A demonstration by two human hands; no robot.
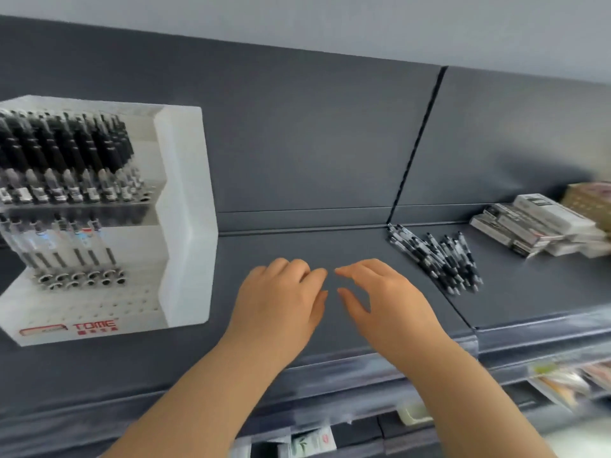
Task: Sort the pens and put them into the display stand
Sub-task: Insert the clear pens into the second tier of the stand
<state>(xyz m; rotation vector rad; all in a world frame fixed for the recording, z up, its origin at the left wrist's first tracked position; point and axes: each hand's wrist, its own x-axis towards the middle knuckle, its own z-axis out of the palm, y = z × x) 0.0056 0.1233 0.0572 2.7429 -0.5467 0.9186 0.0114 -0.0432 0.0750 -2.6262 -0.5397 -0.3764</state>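
Note:
A white display stand (185, 213) stands at the left of the dark grey shelf. Its upper tier is packed with black pens (62, 150), and its lower tier holds several clear pens (62, 239) above some bare holes. A loose pile of black pens (436, 259) lies on the shelf to the right. My left hand (281, 299) and my right hand (383, 299) hover side by side over the shelf between the stand and the pile. Their fingers are loosely bent, the fingertips almost meet, and neither holds anything.
The shelf (297, 246) has a seam (413, 153) in its back panel just left of the pile. Flat boxes (535, 226) are stacked at the far right. Below the shelf's front edge, a lower level holds packaged goods (314, 441).

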